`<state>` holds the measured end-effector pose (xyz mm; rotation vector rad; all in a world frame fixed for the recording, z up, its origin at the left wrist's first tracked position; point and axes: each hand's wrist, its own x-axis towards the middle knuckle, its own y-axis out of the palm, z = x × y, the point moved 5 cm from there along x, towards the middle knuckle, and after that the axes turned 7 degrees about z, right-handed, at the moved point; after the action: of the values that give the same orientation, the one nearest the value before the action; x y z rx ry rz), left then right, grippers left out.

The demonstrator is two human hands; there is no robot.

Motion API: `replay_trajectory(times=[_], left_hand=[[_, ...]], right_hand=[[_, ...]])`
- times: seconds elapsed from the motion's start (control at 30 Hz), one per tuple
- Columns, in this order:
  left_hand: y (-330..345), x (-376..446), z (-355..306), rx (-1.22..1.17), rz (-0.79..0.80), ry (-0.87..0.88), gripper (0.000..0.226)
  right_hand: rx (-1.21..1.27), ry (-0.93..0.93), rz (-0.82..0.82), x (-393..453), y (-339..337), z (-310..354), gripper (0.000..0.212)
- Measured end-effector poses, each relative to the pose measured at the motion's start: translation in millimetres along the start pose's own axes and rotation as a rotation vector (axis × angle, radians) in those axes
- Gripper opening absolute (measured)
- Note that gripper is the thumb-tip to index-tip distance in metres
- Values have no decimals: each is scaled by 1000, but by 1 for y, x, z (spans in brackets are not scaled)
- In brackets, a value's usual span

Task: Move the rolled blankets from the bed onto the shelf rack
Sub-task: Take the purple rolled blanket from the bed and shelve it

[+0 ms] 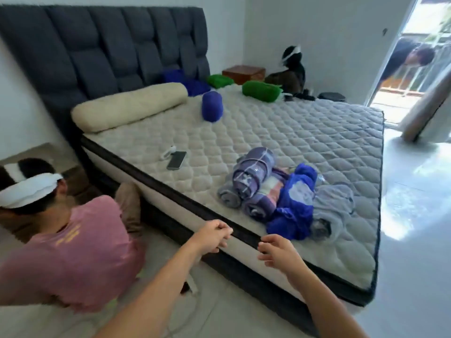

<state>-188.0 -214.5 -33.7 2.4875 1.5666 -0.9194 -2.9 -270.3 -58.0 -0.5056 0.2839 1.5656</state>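
A pile of rolled blankets lies near the bed's (317, 132) front edge: a purple patterned roll (253, 174) on top, a bright blue blanket (296, 203) beside it, a pale grey-lilac roll (334, 213) at the right. Farther back stand a dark blue roll (211, 106), a long cream roll (129, 106), two green rolls (261, 91) (220, 80) and a blue one (185, 81) by the headboard. My left hand (213, 236) hovers at the mattress edge with fingers curled, holding nothing. My right hand (277, 250) is beside it, fingers loosely apart, just short of the pile. No shelf rack is in view.
A person in a pink shirt (70, 250) crouches on the floor at the left, close to my left arm. A phone (176, 160) and a small white object (168, 152) lie on the mattress. Another person (292, 69) sits beyond the bed; a third leans at the balcony door (410, 59).
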Motion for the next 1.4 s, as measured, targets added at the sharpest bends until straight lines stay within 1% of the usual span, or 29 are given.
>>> replay_trajectory(times=[0.1,0.17,0.27,0.4,0.47,0.53,0.57,0.6,0.67,0.7,0.8,0.83,0.9,0.93,1.0,1.03,1.07,1.13,1.2,1.23,1.3,1.37,1.4], left_hand=[[41,52,-29,-5,43,5,7],[60,78,-39,-13,59,-21,6],[70,114,-45,-49,74,-75,14],[54,163,-49,-120,33,-153,24],[33,190,-51,-188,-48,-184,21],[8,216,-54,-308,-121,-204,16],[-7,230,-55,-363,-158,-213,18],[-22,248,-53,-403,-199,-221,27],[-48,289,-38,-437,-262,-234,58],[-57,295,-45,-437,-265,-226,61],[-67,298,-73,-417,-191,-223,31],[-67,303,-74,-405,-154,-248,30],[-67,312,-73,-368,-76,-290,44],[-67,316,-72,-353,-40,-317,48],[-65,325,-66,-341,31,-365,49],[-63,327,-66,-351,66,-379,49],[-61,329,-68,-354,96,-391,51],[-58,333,-67,-345,145,-413,56],[-55,337,-68,-323,158,-413,62],[-54,339,-70,-306,146,-413,66],[-53,343,-73,-293,118,-418,72],[-52,345,-80,-275,100,-398,68],[-52,346,-81,-267,87,-389,63]], right_hand=[[76,32,-82,22,-58,-8,12],[98,48,-133,36,-88,-9,12],[129,67,-178,59,-118,-8,12],[159,96,-210,104,-131,-3,20],[159,110,-193,128,-128,7,20],[157,117,-190,154,-127,20,22],[156,124,-203,168,-128,27,22],[148,133,-207,181,-127,37,22],[128,151,-204,209,-124,51,23],[115,152,-210,224,-122,58,25],[100,163,-224,261,-113,76,38],[117,185,-218,274,-109,77,42],[137,234,-193,297,-100,77,51],[139,249,-180,308,-97,76,59],[178,291,-157,334,-96,66,81],[215,311,-142,338,-92,73,87],[268,332,-125,343,-90,76,84],[373,345,-84,350,-87,87,71],[415,369,-71,358,-87,90,81],[421,371,-69,363,-88,88,83],[427,359,-65,370,-88,85,80],[432,370,-53,372,-85,83,86],[441,366,-45,372,-84,83,85]])
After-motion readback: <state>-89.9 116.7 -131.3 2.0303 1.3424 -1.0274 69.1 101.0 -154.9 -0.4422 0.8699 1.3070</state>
